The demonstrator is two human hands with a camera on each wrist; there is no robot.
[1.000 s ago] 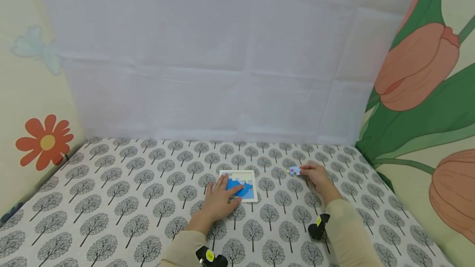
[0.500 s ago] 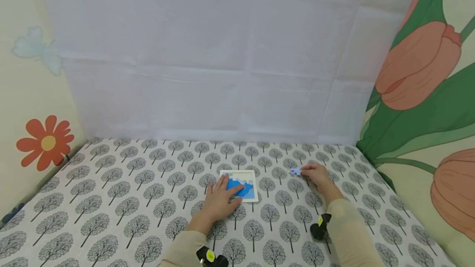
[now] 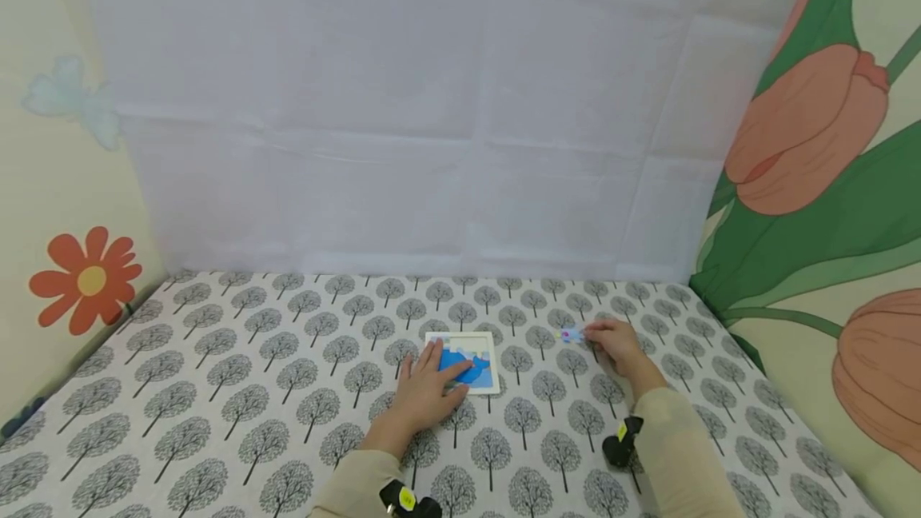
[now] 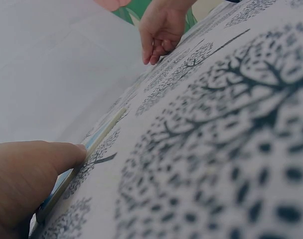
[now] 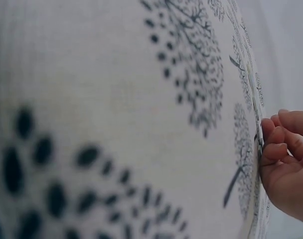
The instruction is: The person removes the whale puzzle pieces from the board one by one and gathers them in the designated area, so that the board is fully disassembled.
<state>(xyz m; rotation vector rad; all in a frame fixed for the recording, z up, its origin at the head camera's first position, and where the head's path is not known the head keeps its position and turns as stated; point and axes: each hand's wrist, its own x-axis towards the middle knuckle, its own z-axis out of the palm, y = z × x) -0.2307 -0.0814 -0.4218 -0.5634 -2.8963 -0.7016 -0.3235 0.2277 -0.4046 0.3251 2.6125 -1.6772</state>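
Note:
My left hand (image 3: 424,394) rests on a small jigsaw puzzle in a white square frame (image 3: 495,374), its fingers spread across the blue picture and the left edge. A pale gap shows along the top of the frame's inside. To the right, my right hand (image 3: 616,342) pinches a light blue puzzle piece (image 3: 571,336) with pink and yellow marks by its right end, at or just above the cloth. In the left wrist view the thumb of the left hand (image 4: 32,172) lies at the frame's edge (image 4: 104,132). The right wrist view shows the curled fingers of the right hand (image 5: 288,159); the piece cannot be made out there.
A cloth printed with grey trees (image 3: 288,414) covers the table. Behind it hangs a creased white sheet (image 3: 403,142). Walls with painted flowers (image 3: 92,280) stand at both sides. Each wrist wears a black strap-on camera (image 3: 620,442).
The puzzle piece tilts and looks flatter than a second ago, the right hand hardly shifting. My left hand stays in place on the puzzle.

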